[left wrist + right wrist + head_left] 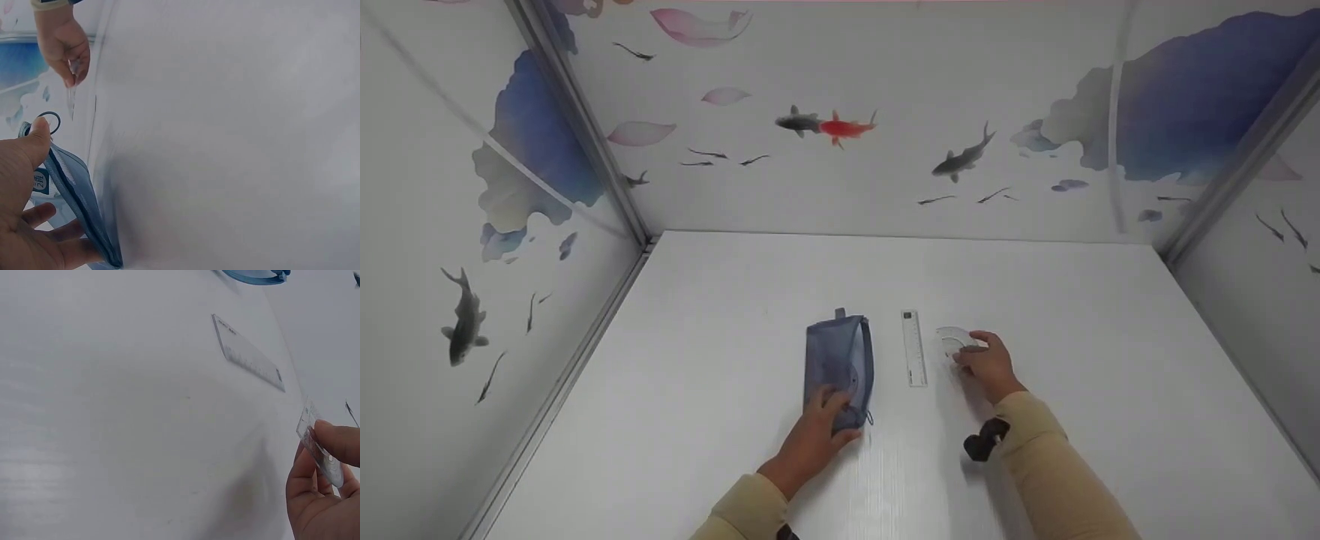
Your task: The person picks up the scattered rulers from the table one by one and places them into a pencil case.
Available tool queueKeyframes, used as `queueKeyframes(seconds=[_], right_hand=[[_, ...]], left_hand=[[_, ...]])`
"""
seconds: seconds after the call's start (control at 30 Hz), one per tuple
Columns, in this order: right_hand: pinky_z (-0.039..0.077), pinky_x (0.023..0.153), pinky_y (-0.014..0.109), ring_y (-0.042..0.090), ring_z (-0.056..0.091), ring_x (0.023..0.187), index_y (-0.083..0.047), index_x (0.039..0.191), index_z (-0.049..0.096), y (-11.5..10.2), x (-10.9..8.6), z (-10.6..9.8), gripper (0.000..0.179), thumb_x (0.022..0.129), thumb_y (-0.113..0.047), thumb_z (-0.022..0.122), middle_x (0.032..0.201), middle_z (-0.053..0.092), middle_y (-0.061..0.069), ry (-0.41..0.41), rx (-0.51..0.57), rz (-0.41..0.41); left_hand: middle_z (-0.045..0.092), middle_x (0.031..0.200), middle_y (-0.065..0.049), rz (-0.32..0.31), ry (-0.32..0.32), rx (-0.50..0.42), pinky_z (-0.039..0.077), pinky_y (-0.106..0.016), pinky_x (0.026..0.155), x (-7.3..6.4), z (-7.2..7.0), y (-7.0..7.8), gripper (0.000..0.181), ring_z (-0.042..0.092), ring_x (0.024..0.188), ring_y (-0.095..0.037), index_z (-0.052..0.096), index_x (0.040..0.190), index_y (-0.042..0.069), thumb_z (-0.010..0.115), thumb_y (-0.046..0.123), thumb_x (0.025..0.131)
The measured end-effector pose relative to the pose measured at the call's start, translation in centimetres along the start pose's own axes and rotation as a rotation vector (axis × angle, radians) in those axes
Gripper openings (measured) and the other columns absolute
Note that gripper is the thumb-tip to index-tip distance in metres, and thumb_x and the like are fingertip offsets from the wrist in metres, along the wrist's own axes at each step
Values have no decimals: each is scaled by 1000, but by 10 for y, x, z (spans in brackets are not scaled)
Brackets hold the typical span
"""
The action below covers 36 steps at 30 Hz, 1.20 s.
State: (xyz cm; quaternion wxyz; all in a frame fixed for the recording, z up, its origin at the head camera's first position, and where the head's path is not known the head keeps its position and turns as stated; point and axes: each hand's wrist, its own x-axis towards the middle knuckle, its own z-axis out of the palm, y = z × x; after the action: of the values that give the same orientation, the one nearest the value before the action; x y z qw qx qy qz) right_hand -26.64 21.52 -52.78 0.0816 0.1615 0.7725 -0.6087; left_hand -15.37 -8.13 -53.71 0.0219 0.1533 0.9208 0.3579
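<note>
A blue mesh zip pouch (829,349) lies on the white table with its zipped side parted. My left hand (812,439) grips its near end, thumb by the zipper loop (52,119) and fingers spread over the mesh. To the right, my right hand (991,369) pinches a clear plastic protractor (952,335) between thumb and fingers. In the right wrist view the protractor (320,453) is tilted, held above the tabletop. Between pouch and protractor lies a clear ruler (913,349), flat and lengthwise, with neither hand touching it.
White panels with painted fish and blue patches surround the white table (720,300) at the back and sides. Metal posts (577,120) stand at the corners. A black device (986,440) sits at the right wrist, close over the table.
</note>
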Motion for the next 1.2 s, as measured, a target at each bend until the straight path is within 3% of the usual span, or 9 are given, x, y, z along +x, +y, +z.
queueKeyframes(seconds=[0.53,0.83,1.2], right_hand=[[48,78,29,17,58,91,-2,145,30,-4,-11,10,61,93,-3,60,131,49,24,-34,86,-34],[46,78,28,22,57,95,-4,144,32,-9,-15,18,59,93,-3,60,132,49,23,-35,133,-24],[46,76,25,18,56,94,-5,144,32,-13,-22,26,60,92,-1,61,132,50,23,-19,156,-17]], left_hand=[[34,143,-20,-28,-7,-2,46,-48,97,-2,0,0,54,47,127,-39,47,135,15,68,33,89],[35,142,-21,-33,-9,-5,45,-49,97,-2,0,1,54,47,127,-39,47,135,14,68,32,89],[36,141,-20,-30,-8,8,45,-48,98,0,0,2,54,46,127,-37,49,135,13,70,30,89]])
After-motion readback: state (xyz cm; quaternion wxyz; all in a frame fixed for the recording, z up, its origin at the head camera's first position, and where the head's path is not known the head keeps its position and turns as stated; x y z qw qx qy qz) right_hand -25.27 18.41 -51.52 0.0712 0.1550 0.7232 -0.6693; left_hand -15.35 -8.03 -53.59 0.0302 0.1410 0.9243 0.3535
